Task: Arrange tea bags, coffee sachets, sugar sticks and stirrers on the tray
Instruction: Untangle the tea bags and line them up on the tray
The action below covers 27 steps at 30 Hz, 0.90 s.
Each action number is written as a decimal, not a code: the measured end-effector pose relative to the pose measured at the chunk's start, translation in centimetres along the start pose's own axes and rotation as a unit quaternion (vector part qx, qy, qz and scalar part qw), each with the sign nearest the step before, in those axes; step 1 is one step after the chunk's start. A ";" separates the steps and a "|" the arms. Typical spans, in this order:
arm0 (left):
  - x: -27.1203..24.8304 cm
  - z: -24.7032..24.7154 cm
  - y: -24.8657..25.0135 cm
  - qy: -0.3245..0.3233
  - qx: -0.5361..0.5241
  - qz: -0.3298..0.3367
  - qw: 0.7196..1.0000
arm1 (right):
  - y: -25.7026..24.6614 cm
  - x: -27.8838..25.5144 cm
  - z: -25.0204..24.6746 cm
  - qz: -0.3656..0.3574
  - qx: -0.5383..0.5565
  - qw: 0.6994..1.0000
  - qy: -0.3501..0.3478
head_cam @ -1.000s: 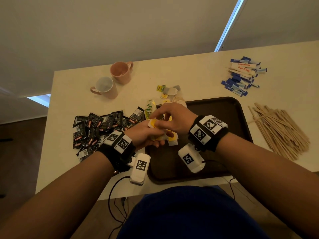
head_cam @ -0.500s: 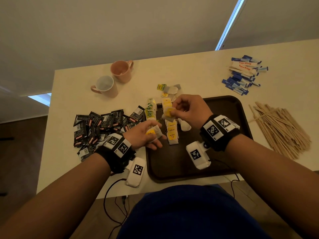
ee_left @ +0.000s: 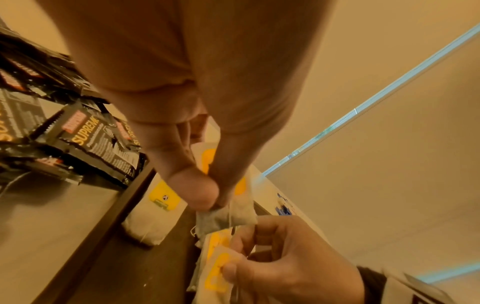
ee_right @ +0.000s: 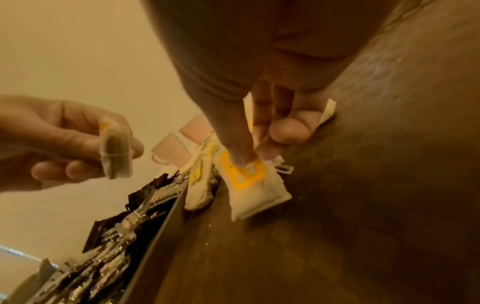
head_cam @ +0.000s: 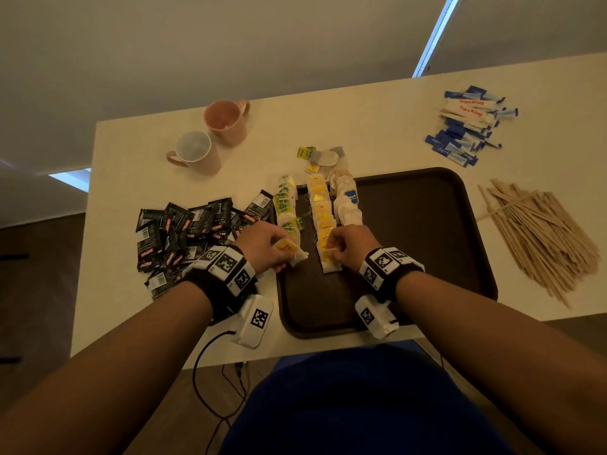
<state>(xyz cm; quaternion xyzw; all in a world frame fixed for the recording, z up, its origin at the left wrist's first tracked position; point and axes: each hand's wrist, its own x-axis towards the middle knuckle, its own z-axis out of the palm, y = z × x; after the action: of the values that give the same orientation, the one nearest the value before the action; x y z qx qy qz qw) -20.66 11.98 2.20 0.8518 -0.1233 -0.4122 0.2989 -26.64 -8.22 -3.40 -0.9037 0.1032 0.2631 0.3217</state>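
Our left hand (head_cam: 266, 246) pinches a small white tea bag with a yellow tag (head_cam: 288, 248) between thumb and fingertips, holding it above the near left part of the dark brown plastic tray (head_cam: 427, 231). Just to its right, our right hand (head_cam: 353, 246) curls its thumb and fingers onto the nearest yellow-tagged tea bag (head_cam: 329, 261), which lies flat on the tray floor at the near end of the middle row of yellow-tagged tea bags (head_cam: 320, 213). Beyond the left hand runs a row of green-tagged tea bags (head_cam: 285, 205) along the tray's left rim; beyond the right hand and slightly right lies a row of plain white tea bags (head_cam: 348, 205), one with a blue tag. Farther off, past the tray's far rim, a few loose tea bags (head_cam: 323, 156) sit on the cream tabletop (head_cam: 377, 126). Left of our left hand spreads a heap of black coffee sachets (head_cam: 187, 231). Well to the right of our right hand lies a pile of thin wooden stirrers (head_cam: 538, 238), and beyond them a cluster of blue and white sugar sticks (head_cam: 469, 123). Two pink ceramic mugs (head_cam: 210, 139) stand far beyond the left hand.
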 end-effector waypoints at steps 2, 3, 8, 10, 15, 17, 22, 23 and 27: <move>0.3 0.2 0.4 -0.003 0.060 0.017 0.998 | 0.2 0.2 0.2 0.006 -0.011 1.000 0.007; 0.6 0.3 0.8 -0.008 0.089 0.021 0.996 | 0.4 0.3 0.3 0.014 -0.016 1.000 0.006; 2.3 1.7 2.8 -0.074 0.204 0.034 0.976 | 1.6 -0.2 0.4 0.061 0.025 0.997 0.032; 3.2 2.3 3.5 -0.099 0.225 0.041 0.968 | 1.9 -1.0 0.0 0.047 0.039 0.997 0.037; 4.5 3.4 4.3 -0.103 0.223 0.041 0.968 | 2.2 -3.2 -0.5 -0.023 0.123 0.992 -0.036; 4.8 3.8 4.4 -0.104 0.202 0.032 0.973 | 2.1 -3.2 -0.4 -0.021 0.127 0.990 -0.058; 4.5 4.3 4.0 -0.094 0.160 0.017 0.983 | 2.3 -2.7 0.0 0.012 0.119 0.990 -0.072; 4.4 4.4 3.6 -0.082 0.143 0.011 0.986 | 2.4 -2.5 0.1 0.022 0.112 0.991 -0.071; 3.7 4.8 2.0 -0.030 0.079 -0.022 0.996 | 2.8 -1.7 0.7 0.058 0.072 0.995 -0.043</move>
<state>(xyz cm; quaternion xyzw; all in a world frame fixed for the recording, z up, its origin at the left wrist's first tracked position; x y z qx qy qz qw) -21.97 6.73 -1.20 0.8624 -0.1454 -0.4334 0.2176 -29.38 -9.89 -4.37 -0.8584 0.1601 0.3122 0.3743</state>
